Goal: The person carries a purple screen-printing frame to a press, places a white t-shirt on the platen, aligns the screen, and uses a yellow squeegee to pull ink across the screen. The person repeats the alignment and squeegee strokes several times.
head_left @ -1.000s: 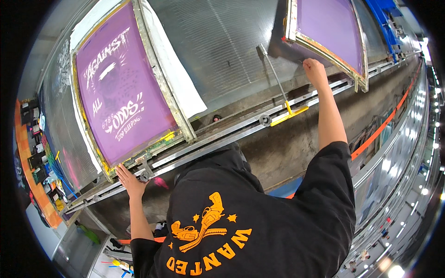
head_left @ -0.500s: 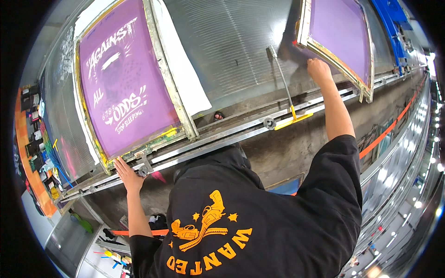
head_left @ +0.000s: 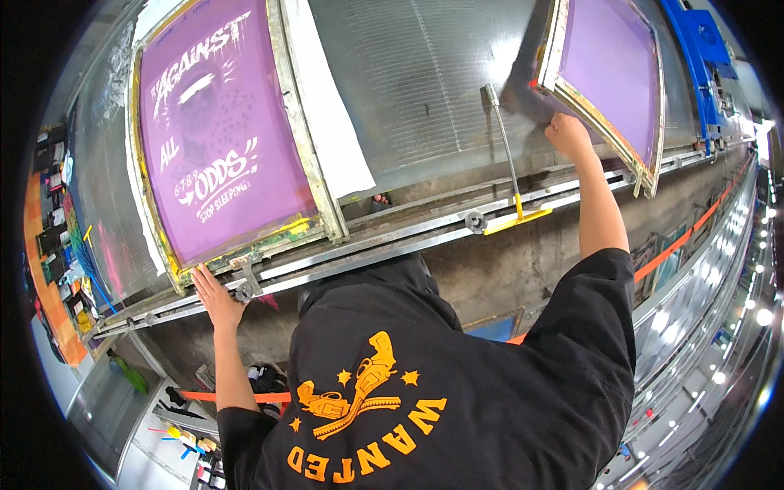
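Note:
My left hand [head_left: 216,298] has its fingers stretched out at the lower-left corner of a purple printing screen [head_left: 245,122] with white lettering, lying on a white sheet [head_left: 335,147]. My right hand [head_left: 570,135] is curled closed below the edge of a second, tilted purple screen [head_left: 608,73]; whatever its fingertips hold or touch is hidden. Just left of that hand, a thin metal bar [head_left: 506,147] with a yellow crosspiece [head_left: 518,219] lies across a metal rail [head_left: 367,251].
A ribbed grey table top [head_left: 416,98] runs between the screens. Blue equipment [head_left: 702,57] stands at the far right, and an orange strip [head_left: 653,261] runs below the rail. Dark items line an orange board [head_left: 57,261] at the left.
The view has shifted slightly, moving the right-hand screen lower in the picture. My left fingers stay at their screen corner; my closed right hand is a little nearer the metal bar.

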The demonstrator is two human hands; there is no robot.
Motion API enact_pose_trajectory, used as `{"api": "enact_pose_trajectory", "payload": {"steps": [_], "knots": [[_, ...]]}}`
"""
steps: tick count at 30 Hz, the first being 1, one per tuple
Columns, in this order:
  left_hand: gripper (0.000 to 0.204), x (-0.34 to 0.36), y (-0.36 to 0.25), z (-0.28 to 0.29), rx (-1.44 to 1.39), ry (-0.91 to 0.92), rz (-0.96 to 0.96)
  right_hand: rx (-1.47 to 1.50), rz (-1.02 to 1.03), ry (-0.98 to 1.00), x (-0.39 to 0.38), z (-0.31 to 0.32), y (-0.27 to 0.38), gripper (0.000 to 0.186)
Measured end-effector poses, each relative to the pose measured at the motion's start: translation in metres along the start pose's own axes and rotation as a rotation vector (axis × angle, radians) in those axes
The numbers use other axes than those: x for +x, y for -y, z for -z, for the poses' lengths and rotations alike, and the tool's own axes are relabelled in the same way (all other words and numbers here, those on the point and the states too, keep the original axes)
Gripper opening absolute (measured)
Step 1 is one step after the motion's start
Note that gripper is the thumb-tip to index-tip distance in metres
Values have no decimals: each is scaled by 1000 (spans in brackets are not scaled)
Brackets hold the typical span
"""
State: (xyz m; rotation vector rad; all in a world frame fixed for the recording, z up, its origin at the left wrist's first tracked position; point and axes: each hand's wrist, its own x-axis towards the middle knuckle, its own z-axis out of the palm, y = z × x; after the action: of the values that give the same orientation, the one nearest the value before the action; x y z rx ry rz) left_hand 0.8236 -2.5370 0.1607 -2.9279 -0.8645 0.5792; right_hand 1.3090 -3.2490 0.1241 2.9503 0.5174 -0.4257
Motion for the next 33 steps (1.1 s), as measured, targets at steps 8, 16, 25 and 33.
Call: {"api": "enact_pose_trajectory", "payload": {"steps": [8,16,25,33], "knots": [[146,0,-1,0,-25,-35,-20,553,-250,-145,-25,-12,-4,28],[147,1,4,-5,-9,-18,-12,577,-326,-229,-28,-2,9,24],[149,1,7,-7,8,-28,-32,495,-221,-137,-19,-8,13,25],[147,2,5,-8,11,-16,0,555,-270,-128,-63,3,20,33]]}}
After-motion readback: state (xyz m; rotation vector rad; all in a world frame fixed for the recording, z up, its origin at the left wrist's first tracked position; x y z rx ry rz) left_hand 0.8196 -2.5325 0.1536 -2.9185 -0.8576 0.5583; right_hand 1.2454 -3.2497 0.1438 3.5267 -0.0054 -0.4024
